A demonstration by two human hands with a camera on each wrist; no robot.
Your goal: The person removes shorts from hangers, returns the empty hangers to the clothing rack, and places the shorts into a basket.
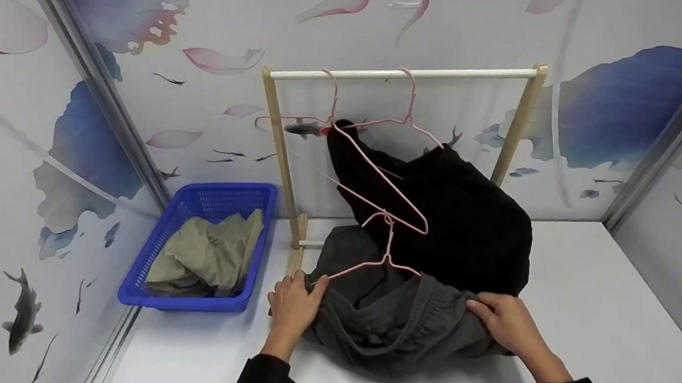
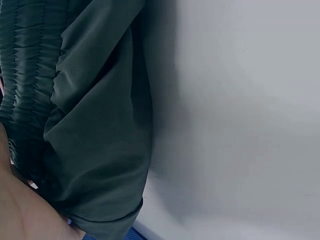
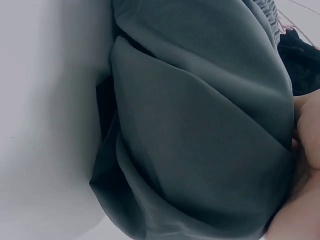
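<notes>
Dark grey pants (image 1: 386, 357) with a gathered elastic waistband lie bunched on the white table, and a pink hanger (image 1: 389, 257) sits inside the waist opening. At the waistband's left side, next to the hanger's end, my left hand (image 1: 294, 305) grips the fabric between thumb and fingers. My right hand (image 1: 508, 320) pinches the cloth on the right side. The left wrist view shows the ribbed waistband (image 2: 27, 75) above the hand. Smooth folds of the pants (image 3: 200, 140) fill the right wrist view and hide the right fingertips.
Behind the pants stands a rack with a white rail (image 1: 460, 74) and wooden posts (image 1: 281, 159). A black garment (image 1: 461, 224) hangs from it on a pink hanger, beside another pink hanger (image 1: 386, 178). The blue basket (image 1: 202, 302) on the left holds khaki cloth (image 1: 210, 252).
</notes>
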